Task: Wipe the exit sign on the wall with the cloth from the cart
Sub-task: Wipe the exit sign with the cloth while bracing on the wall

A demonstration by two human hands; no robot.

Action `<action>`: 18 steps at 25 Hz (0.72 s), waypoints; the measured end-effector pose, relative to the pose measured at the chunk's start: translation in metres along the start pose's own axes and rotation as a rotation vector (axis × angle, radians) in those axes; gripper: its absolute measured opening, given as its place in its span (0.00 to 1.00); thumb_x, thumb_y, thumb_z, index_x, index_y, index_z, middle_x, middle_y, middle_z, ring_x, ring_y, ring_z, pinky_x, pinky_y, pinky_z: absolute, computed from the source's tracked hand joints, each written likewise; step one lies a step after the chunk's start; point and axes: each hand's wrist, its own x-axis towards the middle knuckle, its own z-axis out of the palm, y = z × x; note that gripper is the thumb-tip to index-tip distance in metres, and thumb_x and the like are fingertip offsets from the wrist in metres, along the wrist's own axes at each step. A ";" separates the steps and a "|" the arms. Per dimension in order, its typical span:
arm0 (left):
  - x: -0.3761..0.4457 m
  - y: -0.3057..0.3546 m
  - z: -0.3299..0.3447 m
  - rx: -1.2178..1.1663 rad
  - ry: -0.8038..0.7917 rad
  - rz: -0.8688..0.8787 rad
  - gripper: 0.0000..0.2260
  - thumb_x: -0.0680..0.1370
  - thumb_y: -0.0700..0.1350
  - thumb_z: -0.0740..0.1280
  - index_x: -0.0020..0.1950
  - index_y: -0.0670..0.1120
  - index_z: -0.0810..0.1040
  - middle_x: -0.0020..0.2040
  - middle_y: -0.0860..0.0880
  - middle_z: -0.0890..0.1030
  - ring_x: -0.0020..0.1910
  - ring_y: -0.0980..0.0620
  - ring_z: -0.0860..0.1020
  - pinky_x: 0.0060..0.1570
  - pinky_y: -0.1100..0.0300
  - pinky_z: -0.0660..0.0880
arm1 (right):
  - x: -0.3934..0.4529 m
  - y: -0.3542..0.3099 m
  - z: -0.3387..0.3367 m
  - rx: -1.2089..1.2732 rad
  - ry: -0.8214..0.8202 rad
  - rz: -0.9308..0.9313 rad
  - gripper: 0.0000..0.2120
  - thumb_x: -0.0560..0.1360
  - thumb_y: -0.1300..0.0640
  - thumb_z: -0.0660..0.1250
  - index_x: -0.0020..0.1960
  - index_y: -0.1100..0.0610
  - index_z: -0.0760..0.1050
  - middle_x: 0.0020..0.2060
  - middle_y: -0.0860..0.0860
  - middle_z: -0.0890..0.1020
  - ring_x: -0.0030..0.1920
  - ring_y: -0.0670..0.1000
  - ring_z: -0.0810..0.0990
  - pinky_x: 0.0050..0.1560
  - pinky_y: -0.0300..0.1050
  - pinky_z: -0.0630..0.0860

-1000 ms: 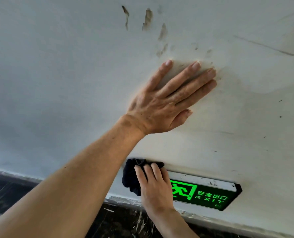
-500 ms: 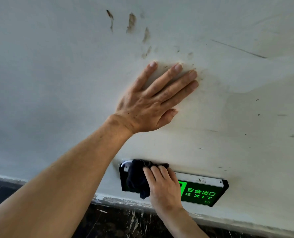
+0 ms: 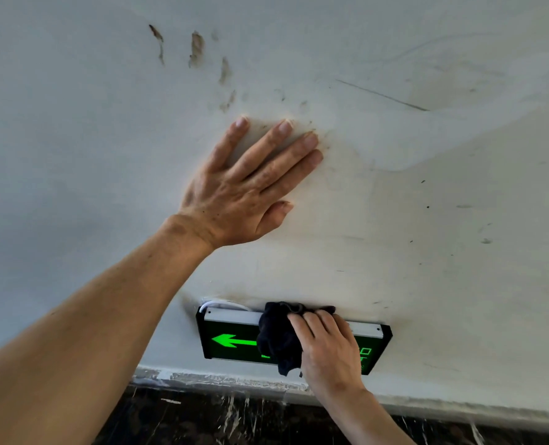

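A black exit sign [image 3: 231, 340] with a glowing green arrow and a silver top strip is fixed low on the white wall. My right hand [image 3: 329, 348] presses a dark bunched cloth [image 3: 278, 338] against the middle of the sign, hiding most of the green lettering. My left hand [image 3: 244, 187] lies flat on the wall above the sign, fingers spread, holding nothing.
The white wall [image 3: 443, 220] carries brown smears [image 3: 197, 46] above my left hand and scattered scuffs. A white cable [image 3: 222, 305] loops out at the sign's top left corner. A dark marbled skirting [image 3: 202, 415] with paint splashes runs below the wall's edge.
My right hand has slid the cloth to the right along the sign, uncovering the green arrow on its left end and covering the lettering. The left hand stays flat on the wall.
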 end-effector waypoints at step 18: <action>0.001 -0.001 -0.003 -0.003 0.018 0.012 0.28 0.82 0.54 0.57 0.81 0.45 0.62 0.78 0.47 0.64 0.77 0.43 0.61 0.77 0.41 0.50 | -0.013 0.047 -0.032 0.179 -0.121 0.290 0.28 0.52 0.65 0.76 0.50 0.49 0.84 0.42 0.46 0.83 0.45 0.54 0.83 0.38 0.45 0.81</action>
